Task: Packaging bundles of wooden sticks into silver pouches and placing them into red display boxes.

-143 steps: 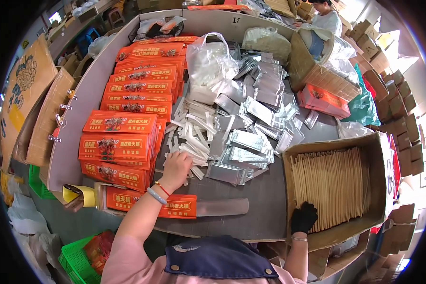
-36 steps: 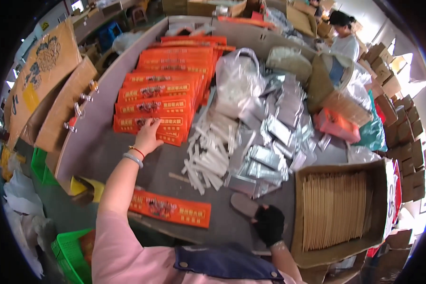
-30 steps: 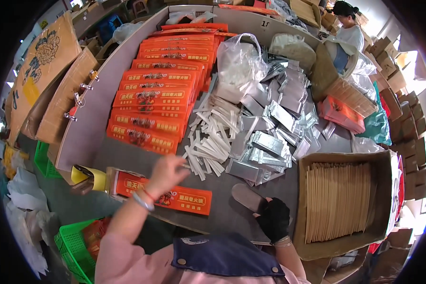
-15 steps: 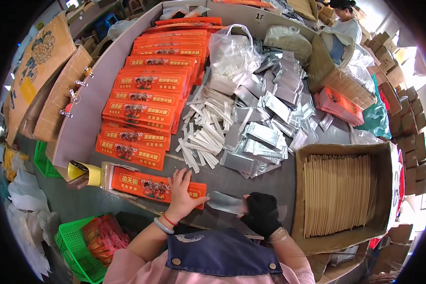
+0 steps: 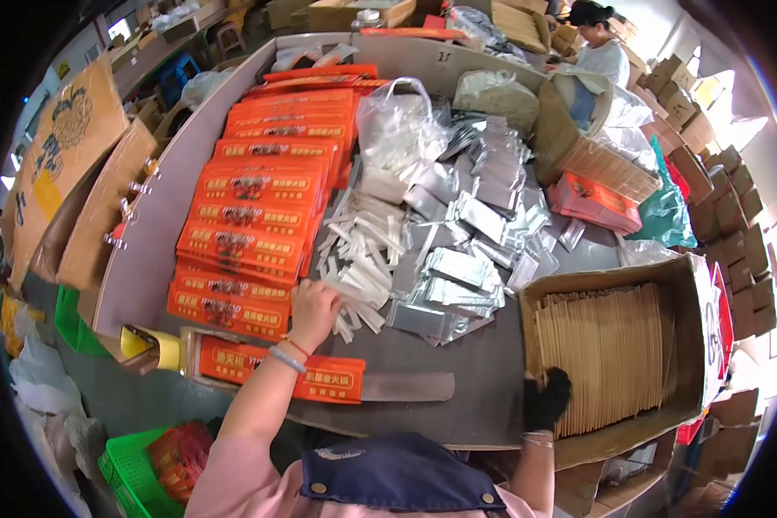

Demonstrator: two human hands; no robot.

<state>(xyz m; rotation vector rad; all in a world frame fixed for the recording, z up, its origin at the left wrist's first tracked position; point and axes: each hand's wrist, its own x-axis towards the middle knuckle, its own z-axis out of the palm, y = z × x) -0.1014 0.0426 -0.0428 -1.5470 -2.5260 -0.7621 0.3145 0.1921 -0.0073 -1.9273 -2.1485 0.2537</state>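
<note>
My left hand (image 5: 316,311) is at the near left edge of a heap of thin white strips (image 5: 354,285), beside the stacked red printed packets (image 5: 255,211). Its fingers are curled at the strip ends; whatever they pinch is too small to make out. My right hand (image 5: 547,401), in a black glove, is at the near left corner of a cardboard box (image 5: 613,445) full of wooden chopsticks (image 5: 600,358). Its fingertips are hidden. Below my left hand lies a red packet (image 5: 324,384) on a pile, with a clear plastic sleeve (image 5: 410,387) extending from its right end.
Silver foil packets (image 5: 466,268) are heaped mid-table, behind them a clear plastic bag (image 5: 401,125). More red packets (image 5: 596,200) lie at the right. A yellow tape-like band (image 5: 169,349) is at the left. A green basket (image 5: 134,457) stands below. Another person (image 5: 603,56) is at the far right.
My left hand has moved off the red packet, up to the white strips. My right hand has let go of the clear sleeve and moved right to the chopstick box. The view has shifted.
</note>
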